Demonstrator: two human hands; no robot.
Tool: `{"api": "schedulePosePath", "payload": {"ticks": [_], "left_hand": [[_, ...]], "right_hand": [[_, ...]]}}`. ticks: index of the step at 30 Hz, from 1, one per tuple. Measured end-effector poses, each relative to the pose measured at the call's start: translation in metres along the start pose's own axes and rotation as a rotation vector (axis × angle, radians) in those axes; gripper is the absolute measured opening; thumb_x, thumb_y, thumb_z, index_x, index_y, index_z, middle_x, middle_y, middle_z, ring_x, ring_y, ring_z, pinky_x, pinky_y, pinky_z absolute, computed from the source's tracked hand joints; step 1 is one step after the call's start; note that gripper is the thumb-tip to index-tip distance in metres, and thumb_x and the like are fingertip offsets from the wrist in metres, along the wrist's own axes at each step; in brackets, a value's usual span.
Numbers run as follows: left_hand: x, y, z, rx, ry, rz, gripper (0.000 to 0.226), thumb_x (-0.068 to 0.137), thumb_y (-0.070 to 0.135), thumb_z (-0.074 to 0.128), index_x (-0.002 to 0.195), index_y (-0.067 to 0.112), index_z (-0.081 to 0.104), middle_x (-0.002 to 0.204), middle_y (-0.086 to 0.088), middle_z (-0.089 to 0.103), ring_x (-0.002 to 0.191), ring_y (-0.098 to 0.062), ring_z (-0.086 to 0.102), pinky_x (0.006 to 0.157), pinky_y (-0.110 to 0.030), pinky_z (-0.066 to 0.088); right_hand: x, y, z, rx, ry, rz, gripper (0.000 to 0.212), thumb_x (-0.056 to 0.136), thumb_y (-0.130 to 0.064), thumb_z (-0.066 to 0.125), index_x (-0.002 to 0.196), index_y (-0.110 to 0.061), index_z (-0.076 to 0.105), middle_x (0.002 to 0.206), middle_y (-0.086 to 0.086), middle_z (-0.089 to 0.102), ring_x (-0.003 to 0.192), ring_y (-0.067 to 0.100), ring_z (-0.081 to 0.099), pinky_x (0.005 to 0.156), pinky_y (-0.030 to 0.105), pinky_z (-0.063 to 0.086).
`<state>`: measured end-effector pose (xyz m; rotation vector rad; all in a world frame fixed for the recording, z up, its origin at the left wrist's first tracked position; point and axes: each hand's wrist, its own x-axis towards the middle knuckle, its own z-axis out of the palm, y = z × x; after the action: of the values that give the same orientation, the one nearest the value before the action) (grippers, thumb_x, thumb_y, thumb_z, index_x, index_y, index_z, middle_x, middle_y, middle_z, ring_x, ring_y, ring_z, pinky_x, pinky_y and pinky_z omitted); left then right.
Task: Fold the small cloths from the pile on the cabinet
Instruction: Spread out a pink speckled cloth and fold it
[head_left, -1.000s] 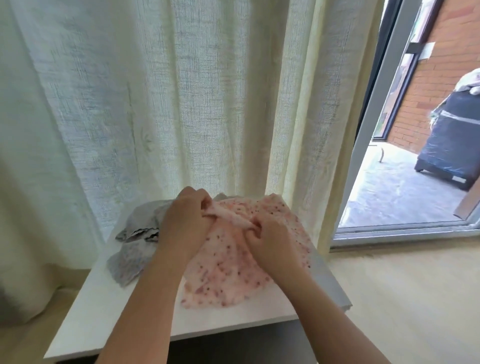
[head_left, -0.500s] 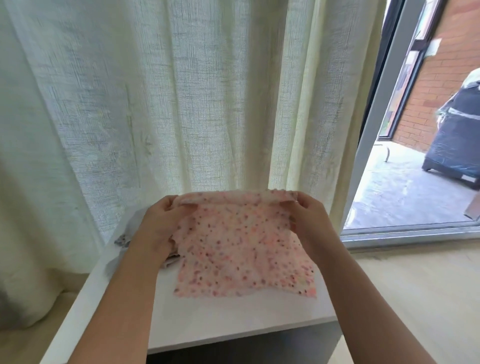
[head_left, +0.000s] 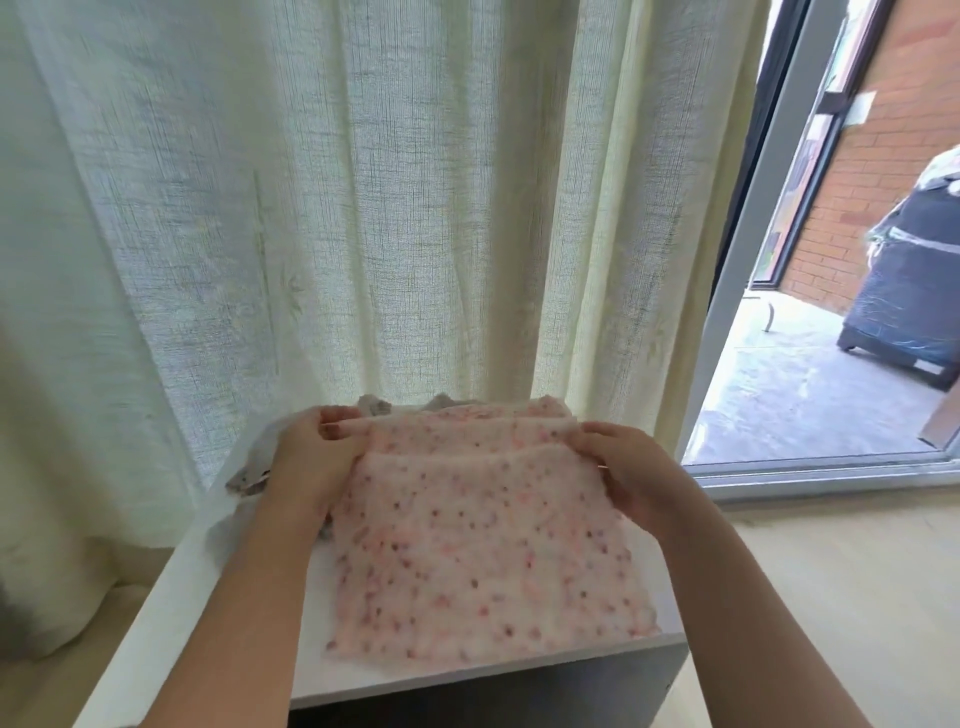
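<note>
A pink cloth with red and dark dots (head_left: 483, 561) lies spread on the white cabinet top (head_left: 171, 613), its far edge lifted and doubled toward me. My left hand (head_left: 311, 457) pinches the far left corner of that edge. My right hand (head_left: 628, 473) pinches the far right corner. Behind and left of the pink cloth, a pile of grey cloths (head_left: 254, 467) shows partly, mostly hidden by my left hand and the pink cloth.
A pale curtain (head_left: 363, 208) hangs right behind the cabinet. To the right stands an open sliding door with a white frame (head_left: 743, 270) and a terrace with a wrapped dark object (head_left: 909, 291). Light wooden floor (head_left: 831, 597) lies at the right.
One second ago both hands bunched the pink cloth at its middle. They then spread it by two corners, and now the held far edge comes down toward me over the cloth.
</note>
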<state>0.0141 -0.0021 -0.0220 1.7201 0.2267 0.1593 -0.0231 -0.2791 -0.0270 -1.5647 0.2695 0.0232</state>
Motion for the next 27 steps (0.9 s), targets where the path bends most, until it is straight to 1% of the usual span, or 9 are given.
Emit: {"api": "schedulePosePath", "payload": {"ticks": [3, 5, 9, 11, 13, 16, 21, 24, 27], "left_hand": [[-0.003, -0.005, 0.008, 0.046, -0.001, 0.180, 0.025, 0.085, 0.008, 0.070, 0.102, 0.025, 0.064, 0.096, 0.008, 0.063, 0.086, -0.004, 0.057, 0.066, -0.017, 0.040], [-0.004, -0.005, 0.010, 0.035, -0.019, 0.231, 0.021, 0.084, 0.014, 0.072, 0.097, 0.030, 0.066, 0.093, 0.010, 0.065, 0.089, -0.004, 0.060, 0.071, -0.019, 0.045], [-0.001, -0.008, 0.004, 0.076, 0.075, 0.311, 0.008, 0.085, 0.028, 0.074, 0.092, 0.028, 0.069, 0.089, 0.008, 0.069, 0.090, -0.009, 0.065, 0.084, -0.030, 0.052], [0.003, -0.010, -0.002, 0.054, 0.072, 0.305, 0.006, 0.085, 0.028, 0.073, 0.090, 0.025, 0.070, 0.089, 0.004, 0.071, 0.091, -0.015, 0.066, 0.084, -0.034, 0.053], [0.005, -0.010, -0.005, 0.027, 0.062, 0.292, 0.005, 0.087, 0.024, 0.072, 0.089, 0.020, 0.069, 0.087, 0.001, 0.071, 0.088, -0.017, 0.067, 0.079, -0.031, 0.053], [0.003, -0.008, -0.006, -0.039, 0.042, 0.280, 0.005, 0.088, 0.017, 0.070, 0.084, 0.018, 0.068, 0.084, 0.000, 0.071, 0.083, -0.014, 0.067, 0.073, -0.024, 0.051], [-0.005, -0.003, -0.018, -0.005, -0.178, 0.246, 0.011, 0.082, 0.005, 0.073, 0.078, 0.014, 0.070, 0.082, 0.000, 0.073, 0.080, -0.010, 0.065, 0.070, -0.013, 0.048], [-0.008, 0.000, -0.037, 0.141, -0.359, 0.288, 0.020, 0.081, 0.003, 0.073, 0.071, 0.019, 0.072, 0.082, -0.003, 0.073, 0.081, -0.011, 0.064, 0.085, -0.024, 0.048], [-0.009, 0.004, -0.053, 0.309, -0.495, 0.306, 0.026, 0.076, -0.001, 0.076, 0.068, 0.024, 0.074, 0.077, 0.003, 0.072, 0.078, -0.008, 0.064, 0.085, -0.028, 0.047]], "right_hand": [[-0.001, 0.010, 0.008, -0.054, 0.000, -0.053, 0.012, 0.088, -0.028, 0.069, 0.095, -0.019, 0.075, 0.092, 0.000, 0.073, 0.084, 0.019, 0.067, 0.072, 0.031, 0.052], [-0.002, 0.012, 0.013, -0.100, 0.032, -0.100, 0.018, 0.085, -0.033, 0.072, 0.093, -0.017, 0.076, 0.093, 0.001, 0.074, 0.089, 0.018, 0.070, 0.074, 0.032, 0.057], [-0.001, 0.013, 0.014, -0.083, 0.166, -0.224, 0.008, 0.092, -0.019, 0.064, 0.094, -0.017, 0.071, 0.092, 0.003, 0.072, 0.083, 0.017, 0.066, 0.065, 0.027, 0.049], [0.000, 0.013, 0.012, -0.014, 0.166, -0.206, 0.017, 0.094, -0.009, 0.056, 0.102, -0.020, 0.067, 0.090, 0.002, 0.072, 0.073, 0.012, 0.068, 0.059, 0.025, 0.050], [-0.001, 0.013, 0.011, 0.002, 0.146, -0.189, 0.025, 0.094, -0.002, 0.049, 0.101, -0.020, 0.065, 0.083, 0.000, 0.071, 0.063, 0.007, 0.067, 0.054, 0.022, 0.050], [-0.002, 0.015, 0.012, -0.004, 0.149, -0.220, 0.023, 0.093, -0.003, 0.050, 0.093, -0.016, 0.069, 0.087, 0.001, 0.070, 0.072, 0.010, 0.065, 0.067, 0.026, 0.050], [-0.005, 0.014, 0.000, -0.027, 0.064, -0.321, 0.024, 0.083, 0.002, 0.061, 0.096, -0.012, 0.074, 0.090, 0.001, 0.076, 0.086, 0.014, 0.071, 0.074, 0.026, 0.052], [-0.012, 0.014, -0.014, -0.132, -0.021, -0.332, 0.023, 0.083, 0.007, 0.064, 0.098, -0.006, 0.074, 0.096, 0.005, 0.076, 0.093, 0.017, 0.071, 0.084, 0.030, 0.051], [-0.018, 0.013, -0.022, -0.284, -0.074, -0.317, 0.023, 0.083, 0.003, 0.069, 0.104, -0.007, 0.074, 0.112, 0.002, 0.072, 0.107, 0.017, 0.066, 0.092, 0.033, 0.052]]}}
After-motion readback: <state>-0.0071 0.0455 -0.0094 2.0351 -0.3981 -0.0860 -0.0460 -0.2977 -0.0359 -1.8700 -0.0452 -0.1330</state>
